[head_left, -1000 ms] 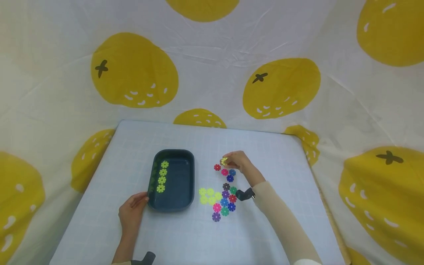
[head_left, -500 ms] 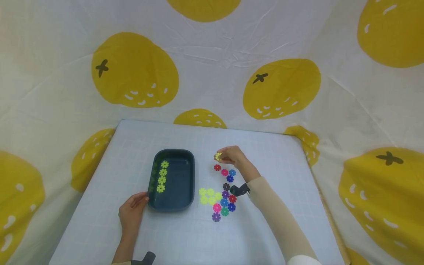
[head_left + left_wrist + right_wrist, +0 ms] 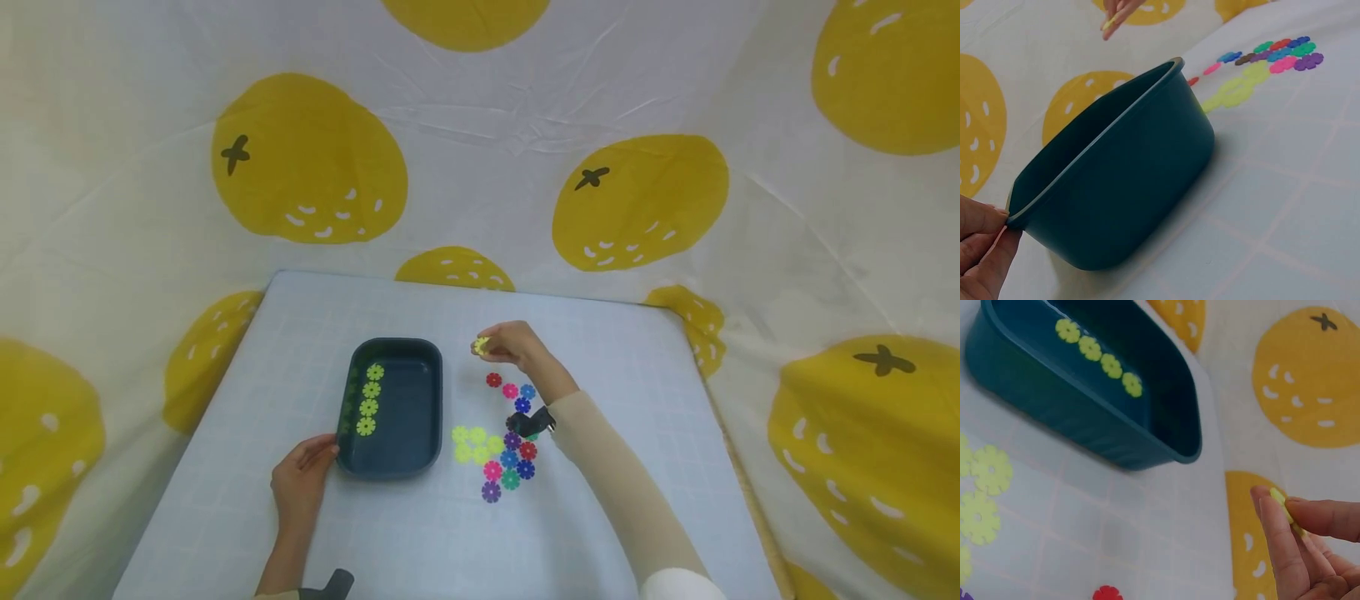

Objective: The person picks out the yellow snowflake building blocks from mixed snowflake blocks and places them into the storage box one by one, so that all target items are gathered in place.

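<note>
My right hand [image 3: 510,342] pinches a yellow snowflake disc [image 3: 482,345] between thumb and fingers, raised over the table to the right of a dark teal tray [image 3: 441,417]. In the right wrist view the yellow disc [image 3: 1282,505] shows edge-on between the fingertips. My left hand [image 3: 303,475] grips the tray's near-left rim; in the left wrist view thumb and fingers [image 3: 988,219] pinch that rim. Inside the tray, several yellow snowflake discs [image 3: 368,407] lie in a column along the left side.
Right of the tray lies a cluster of yellow discs [image 3: 477,446]. Beside it are several purple, blue, green, pink and red discs [image 3: 509,459]. A red disc [image 3: 493,380] lies just below my right hand. A fruit-print cloth [image 3: 480,167] hangs behind the table.
My right hand has moved left and away from me, toward the tray, carrying the yellow snowflake disc. My left hand and the tray have stayed in place.
</note>
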{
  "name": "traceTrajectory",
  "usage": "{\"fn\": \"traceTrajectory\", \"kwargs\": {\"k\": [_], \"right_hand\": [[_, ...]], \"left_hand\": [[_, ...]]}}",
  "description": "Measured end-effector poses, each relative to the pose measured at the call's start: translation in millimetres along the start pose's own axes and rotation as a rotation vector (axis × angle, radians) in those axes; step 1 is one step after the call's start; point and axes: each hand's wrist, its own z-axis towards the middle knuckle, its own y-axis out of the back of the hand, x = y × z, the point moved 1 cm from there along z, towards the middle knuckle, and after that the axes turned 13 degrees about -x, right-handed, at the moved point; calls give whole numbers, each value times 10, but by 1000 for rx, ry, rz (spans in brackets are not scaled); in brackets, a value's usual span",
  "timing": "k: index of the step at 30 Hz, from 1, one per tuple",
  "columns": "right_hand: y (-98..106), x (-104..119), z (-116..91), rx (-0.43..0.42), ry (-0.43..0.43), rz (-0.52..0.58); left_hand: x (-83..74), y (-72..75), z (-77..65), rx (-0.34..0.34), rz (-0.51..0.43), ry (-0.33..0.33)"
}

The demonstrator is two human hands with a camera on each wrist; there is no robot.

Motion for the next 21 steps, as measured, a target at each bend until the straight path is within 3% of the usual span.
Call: {"fn": "traceTrajectory", "kwargs": {"k": [21], "right_hand": [[-462, 181, -120, 102, 68, 61]], "left_hand": [[33, -19, 29, -9, 15, 14]]}}
